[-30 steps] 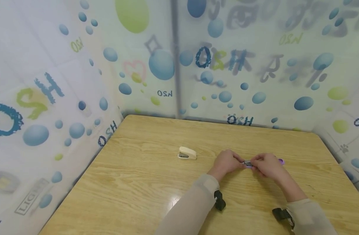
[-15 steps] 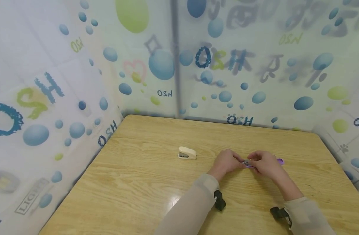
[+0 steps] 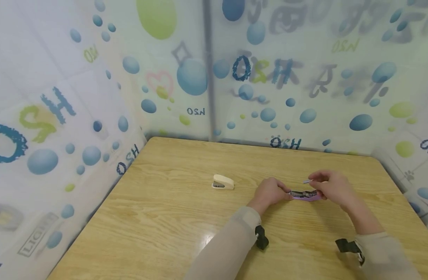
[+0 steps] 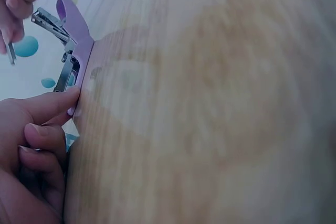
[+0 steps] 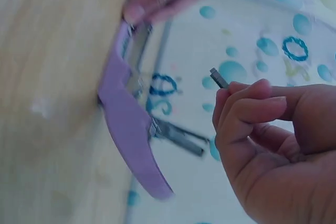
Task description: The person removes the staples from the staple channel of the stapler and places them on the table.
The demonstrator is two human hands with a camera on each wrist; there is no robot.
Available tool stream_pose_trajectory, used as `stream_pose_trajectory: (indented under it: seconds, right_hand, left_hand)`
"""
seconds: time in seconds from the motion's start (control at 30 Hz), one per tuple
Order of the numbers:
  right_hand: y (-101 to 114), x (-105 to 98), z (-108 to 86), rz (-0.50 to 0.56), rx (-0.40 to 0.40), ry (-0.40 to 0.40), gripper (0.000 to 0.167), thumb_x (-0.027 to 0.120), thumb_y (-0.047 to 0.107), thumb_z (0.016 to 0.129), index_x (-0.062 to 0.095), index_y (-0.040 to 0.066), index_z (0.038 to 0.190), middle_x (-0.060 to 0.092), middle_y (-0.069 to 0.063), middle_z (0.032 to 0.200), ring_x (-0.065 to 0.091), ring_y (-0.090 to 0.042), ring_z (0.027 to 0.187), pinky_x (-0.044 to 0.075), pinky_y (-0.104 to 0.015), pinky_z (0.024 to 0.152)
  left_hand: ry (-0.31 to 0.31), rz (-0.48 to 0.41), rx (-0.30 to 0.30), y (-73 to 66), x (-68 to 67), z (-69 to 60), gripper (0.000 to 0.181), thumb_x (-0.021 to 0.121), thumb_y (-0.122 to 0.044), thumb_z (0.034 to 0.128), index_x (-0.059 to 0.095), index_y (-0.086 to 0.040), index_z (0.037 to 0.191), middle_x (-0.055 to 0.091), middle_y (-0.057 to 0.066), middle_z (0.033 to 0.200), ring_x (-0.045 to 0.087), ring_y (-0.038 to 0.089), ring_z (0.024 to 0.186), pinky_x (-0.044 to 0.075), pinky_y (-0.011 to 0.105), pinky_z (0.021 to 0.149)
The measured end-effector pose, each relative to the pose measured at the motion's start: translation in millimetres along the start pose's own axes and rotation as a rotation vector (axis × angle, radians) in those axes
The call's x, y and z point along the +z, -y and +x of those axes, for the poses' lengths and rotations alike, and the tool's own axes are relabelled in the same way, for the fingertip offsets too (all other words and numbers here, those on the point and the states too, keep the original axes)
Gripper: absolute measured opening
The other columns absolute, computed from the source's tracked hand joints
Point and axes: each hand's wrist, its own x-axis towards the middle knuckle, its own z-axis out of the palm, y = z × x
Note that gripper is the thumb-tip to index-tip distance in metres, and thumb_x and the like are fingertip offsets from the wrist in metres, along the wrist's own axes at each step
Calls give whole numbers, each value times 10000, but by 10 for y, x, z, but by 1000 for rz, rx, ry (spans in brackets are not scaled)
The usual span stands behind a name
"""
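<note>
A purple stapler (image 3: 307, 198) (image 5: 128, 124) lies opened out on the table, its metal insides showing and a metal piece (image 5: 181, 138) standing out from its purple cover. My left hand (image 3: 271, 191) (image 4: 31, 153) pinches one end of it between thumb and index finger, the other fingers curled. Just above and behind the stapler, my right hand (image 3: 332, 187) (image 5: 283, 140) pinches a short grey strip of staples (image 5: 218, 78) (image 3: 306, 181) at the fingertips. That strip is apart from the stapler.
A cream stapler (image 3: 223, 182) stands on the wooden table (image 3: 158, 217), left of my hands. Printed curtains (image 3: 263, 128) hang behind the table and along its sides. A black camera mount (image 3: 261, 238) sits at my left cuff, another (image 3: 348, 246) at my right.
My right hand has moved up and to the right, away from the stapler, with the staple strip between its fingertips. More of the purple stapler now shows. My left hand stays put.
</note>
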Motion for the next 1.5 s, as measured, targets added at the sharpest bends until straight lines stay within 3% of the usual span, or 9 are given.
stream_pose_trajectory:
  seconds: [0.27,0.47,0.6,0.73,1.03,1.5]
  right_hand:
    - [-270,-555,-68,-54,-24,-25,437,464,345,950,460,-16,1197,551,-96,871,500,-117,604,433,-292,525]
    - [-705,-732,-87,-81,-12,4,495,474,367,941,461,-51,1205,584,-122,908,531,-139,657,476,-309,586]
    - [-1020,-694,-113,-113,20,54,521,490,405,925,469,-23,1221,578,-156,1009,550,-127,722,490,-303,622]
    - [-1181,-545,-116,-133,1,72,499,547,413,892,529,8,1184,591,-128,1038,540,-85,736,476,-275,609]
    - [-1218,-401,-127,-221,-23,18,417,596,379,869,608,26,1091,637,-71,975,515,46,754,443,-200,624]
    - [-1235,-376,-116,-279,-31,13,345,598,342,873,634,58,1065,645,-49,958,517,35,754,440,-199,634]
  left_hand:
    - [3,-13,-6,5,15,-4,138,801,-416,639,707,-362,723,650,-191,786,547,50,659,424,229,568]
    - [13,-51,-26,-7,8,-10,134,804,-392,644,706,-352,726,638,-174,759,533,83,535,420,256,486]
    - [20,-67,-20,-13,12,-16,134,805,-384,645,709,-346,730,635,-174,760,535,79,521,423,254,480]
    - [23,-77,-29,0,1,-27,137,809,-374,644,709,-336,730,636,-170,773,541,83,528,428,254,484]
    - [26,-85,-31,0,-6,-31,130,808,-368,647,703,-336,716,629,-164,744,527,96,506,427,265,469]
    - [30,-88,-31,7,9,-8,132,805,-377,650,692,-357,714,622,-171,747,497,114,456,429,280,447]
